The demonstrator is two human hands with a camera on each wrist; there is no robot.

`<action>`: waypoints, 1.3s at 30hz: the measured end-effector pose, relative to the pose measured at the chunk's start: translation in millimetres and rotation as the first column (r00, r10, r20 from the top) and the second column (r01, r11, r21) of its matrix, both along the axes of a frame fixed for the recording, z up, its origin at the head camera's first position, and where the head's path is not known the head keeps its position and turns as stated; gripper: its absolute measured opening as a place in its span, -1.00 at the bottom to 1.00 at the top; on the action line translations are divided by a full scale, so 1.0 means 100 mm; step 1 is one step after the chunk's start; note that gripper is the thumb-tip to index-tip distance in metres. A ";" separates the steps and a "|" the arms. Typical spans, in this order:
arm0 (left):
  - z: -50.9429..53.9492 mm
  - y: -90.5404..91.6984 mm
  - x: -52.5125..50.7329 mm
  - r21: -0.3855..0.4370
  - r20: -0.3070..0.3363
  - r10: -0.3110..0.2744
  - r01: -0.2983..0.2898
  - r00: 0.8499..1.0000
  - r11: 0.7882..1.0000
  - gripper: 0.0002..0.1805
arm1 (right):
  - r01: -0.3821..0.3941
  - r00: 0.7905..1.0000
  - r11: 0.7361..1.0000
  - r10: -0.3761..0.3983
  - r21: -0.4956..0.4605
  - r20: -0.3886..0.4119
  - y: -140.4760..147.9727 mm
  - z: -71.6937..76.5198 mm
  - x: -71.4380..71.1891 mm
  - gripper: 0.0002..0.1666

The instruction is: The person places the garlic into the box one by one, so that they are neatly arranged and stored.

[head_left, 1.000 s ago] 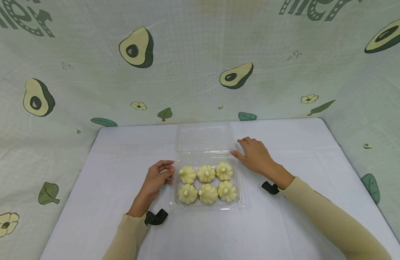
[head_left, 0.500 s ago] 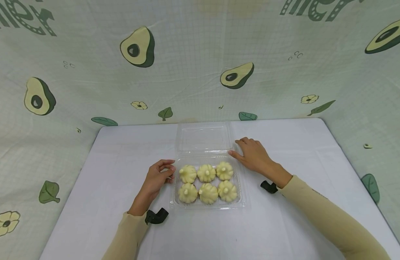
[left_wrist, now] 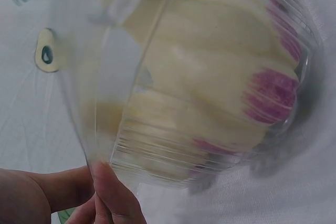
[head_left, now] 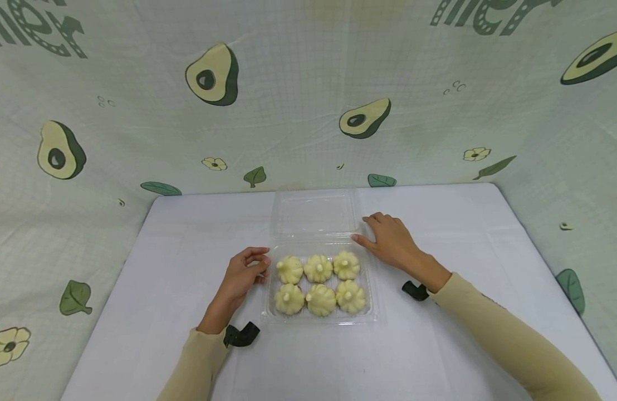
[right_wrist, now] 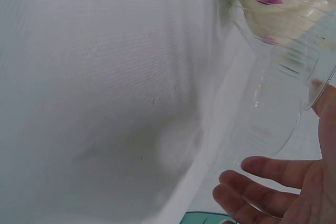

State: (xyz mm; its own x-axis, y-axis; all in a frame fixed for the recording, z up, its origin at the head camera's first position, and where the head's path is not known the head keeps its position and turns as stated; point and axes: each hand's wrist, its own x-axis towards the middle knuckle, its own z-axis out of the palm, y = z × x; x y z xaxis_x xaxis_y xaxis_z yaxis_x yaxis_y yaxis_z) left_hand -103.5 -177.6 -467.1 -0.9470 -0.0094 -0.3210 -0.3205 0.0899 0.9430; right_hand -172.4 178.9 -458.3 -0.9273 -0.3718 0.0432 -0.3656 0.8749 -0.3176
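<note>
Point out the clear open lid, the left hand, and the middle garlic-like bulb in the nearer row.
Clear open lid (head_left: 314,214): head view, middle of its panel.
Left hand (head_left: 240,274): head view, middle of the hand.
Middle garlic-like bulb (head_left: 322,301): head view, ribbed top, beside its stem.

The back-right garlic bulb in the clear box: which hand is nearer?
Right: the right hand is beyond that bulb, to its right; the left hand pinches the left rim of the box.

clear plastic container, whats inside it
Six garlic bulbs sit in two rows of three inside the clear plastic container; whatever lies directly beneath them is covered.
</note>
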 end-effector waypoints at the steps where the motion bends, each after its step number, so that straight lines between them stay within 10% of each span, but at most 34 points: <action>1: 0.00 0.00 0.00 0.000 -0.001 0.000 0.000 1.000 1.000 -0.60 | 0.001 1.000 1.000 -0.001 -0.004 -0.004 0.00 0.00 0.00 -0.21; 39: -0.06 -0.01 -0.02 -0.004 -0.003 0.000 0.000 1.000 1.000 -0.62 | -0.023 0.993 0.996 0.013 -0.082 -0.121 0.02 0.07 0.05 -0.15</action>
